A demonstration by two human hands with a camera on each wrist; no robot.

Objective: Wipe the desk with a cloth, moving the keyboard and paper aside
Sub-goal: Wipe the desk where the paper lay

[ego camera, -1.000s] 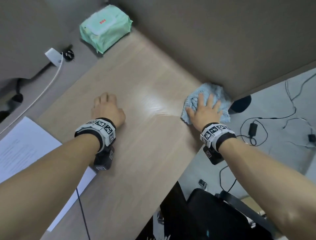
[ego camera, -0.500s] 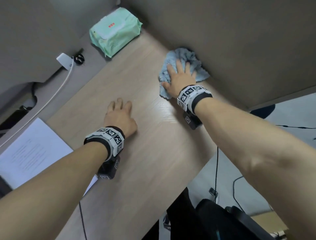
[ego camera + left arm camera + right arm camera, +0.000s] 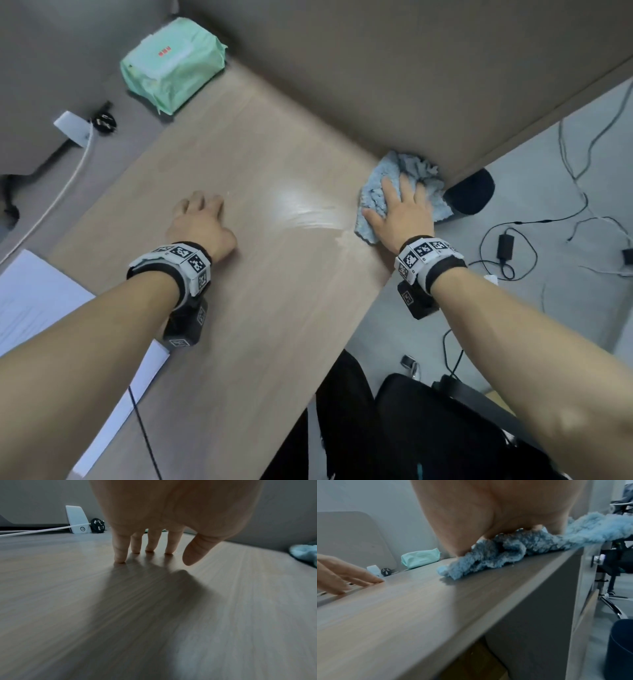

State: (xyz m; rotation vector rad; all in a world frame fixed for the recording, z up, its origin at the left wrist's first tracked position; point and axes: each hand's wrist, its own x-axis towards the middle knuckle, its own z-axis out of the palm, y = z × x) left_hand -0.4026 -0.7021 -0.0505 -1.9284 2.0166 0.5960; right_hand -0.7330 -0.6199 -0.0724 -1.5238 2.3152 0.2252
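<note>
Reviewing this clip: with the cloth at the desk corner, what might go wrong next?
1. The blue cloth, pressed under the right hand, already hangs past the desk edge in the right wrist view; another outward stroke might drag it off onto the floor.
2. The paper sits under the left forearm; an arm shift might crumple it or push it.
3. The left hand props on its fingers; the wet-looking streak nearby may be slippery.

**Hidden and cut off**

The right hand covers the middle of the blue cloth at the desk's right edge, and in the wrist view its fingers are buried in the pile. The paper runs off the picture's left edge; its print is too small to read. The red label on the green wipes pack looks illegible.
</note>
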